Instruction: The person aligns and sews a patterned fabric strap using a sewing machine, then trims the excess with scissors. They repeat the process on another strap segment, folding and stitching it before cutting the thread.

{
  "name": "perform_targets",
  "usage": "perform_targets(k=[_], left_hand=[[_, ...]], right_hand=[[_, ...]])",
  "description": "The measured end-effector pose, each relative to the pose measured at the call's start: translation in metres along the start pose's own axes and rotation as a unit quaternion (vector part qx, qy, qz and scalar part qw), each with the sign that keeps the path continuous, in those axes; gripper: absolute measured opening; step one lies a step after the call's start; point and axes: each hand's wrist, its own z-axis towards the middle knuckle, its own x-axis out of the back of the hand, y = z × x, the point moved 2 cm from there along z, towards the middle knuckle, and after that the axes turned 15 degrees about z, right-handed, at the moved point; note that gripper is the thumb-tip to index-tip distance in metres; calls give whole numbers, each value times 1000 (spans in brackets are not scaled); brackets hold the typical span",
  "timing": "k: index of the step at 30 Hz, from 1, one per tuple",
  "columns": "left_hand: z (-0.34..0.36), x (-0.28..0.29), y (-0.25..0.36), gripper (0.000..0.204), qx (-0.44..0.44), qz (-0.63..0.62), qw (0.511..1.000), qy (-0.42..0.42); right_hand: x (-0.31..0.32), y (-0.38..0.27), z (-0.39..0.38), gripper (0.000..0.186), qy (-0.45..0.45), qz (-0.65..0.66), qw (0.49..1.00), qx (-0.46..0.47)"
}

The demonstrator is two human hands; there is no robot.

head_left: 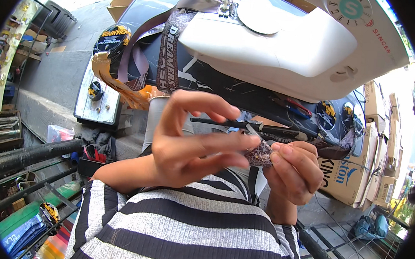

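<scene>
My right hand (pixel 294 170) pinches a folded piece of dark patterned lanyard strap (pixel 259 153) in front of my chest. From the left, my left hand (pixel 187 140) reaches toward that piece, slightly smeared by motion. Its fingers are stretched and apart, the tips over the strap's near end; whether they touch it I cannot tell. Beyond my hands stands a white sewing machine (pixel 267 49) on a black marbled table (pixel 197 75). A long printed lanyard strap (pixel 169 53) runs from under its presser foot and hangs over the table's left side.
Round black-and-yellow badges (pixel 325 114) lie at the table's right end, beside a red-and-blue-handled tool (pixel 297 108). Another badge (pixel 112 39) sits at the left. Cardboard boxes (pixel 351 165) are stacked at right. Black metal rails (pixel 30 157) flank me on the left.
</scene>
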Motion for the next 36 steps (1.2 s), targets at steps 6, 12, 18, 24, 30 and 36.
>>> perform_targets(k=[6, 12, 18, 24, 30, 36], left_hand=[[2, -8, 2, 28, -14, -46, 999, 18], [0, -2, 2, 23, -45, -48, 996, 58], [-4, 6, -14, 15, 52, 7, 996, 73], [1, 6, -13, 14, -3, 70, 996, 60], [5, 5, 2, 20, -78, 103, 986, 109], [9, -3, 3, 16, -114, 137, 970, 168]], right_hand=[[-2, -4, 2, 26, -15, 0, 1000, -6], [-4, -8, 3, 24, -17, -9, 1000, -9], [-1, -3, 6, 31, -39, -10, 999, 28], [-2, -3, 5, 33, -38, -9, 999, 28], [-5, -7, 4, 29, -25, -16, 1000, -5], [-3, -8, 6, 27, -47, -29, 998, -1]])
